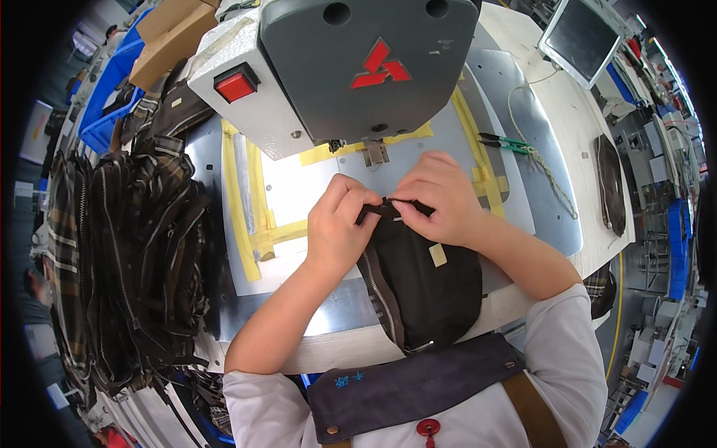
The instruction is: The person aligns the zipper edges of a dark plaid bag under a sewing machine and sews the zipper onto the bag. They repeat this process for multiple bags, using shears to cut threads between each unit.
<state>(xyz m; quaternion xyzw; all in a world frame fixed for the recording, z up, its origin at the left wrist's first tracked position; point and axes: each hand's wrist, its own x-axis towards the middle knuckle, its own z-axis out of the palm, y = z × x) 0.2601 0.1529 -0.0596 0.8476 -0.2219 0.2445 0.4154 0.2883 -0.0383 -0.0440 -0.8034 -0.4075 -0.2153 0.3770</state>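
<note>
A dark brown fabric bag piece point(448, 287) lies at the table's front edge, close to my body. Along its left side runs a metal zipper point(382, 299), and a small pale yellow sticker point(438, 255) is on its face. My left hand point(334, 224) pinches the piece's far end between thumb and fingers. Close beside it, my right hand point(441, 203) grips the same end, its fingertips almost touching the left ones. A dark strip or fold shows between them; its exact shape is partly hidden. Both hands are just in front of the sewing machine's metal clamp point(376, 154).
The grey sewing machine head point(366, 82), with a red switch point(236, 84), overhangs the work plate. Yellow tape point(254, 246) marks the plate. Zippered dark and plaid bag pieces point(142, 254) are piled at left. Green-handled snips point(508, 144) and a dark pouch point(609, 185) lie at right.
</note>
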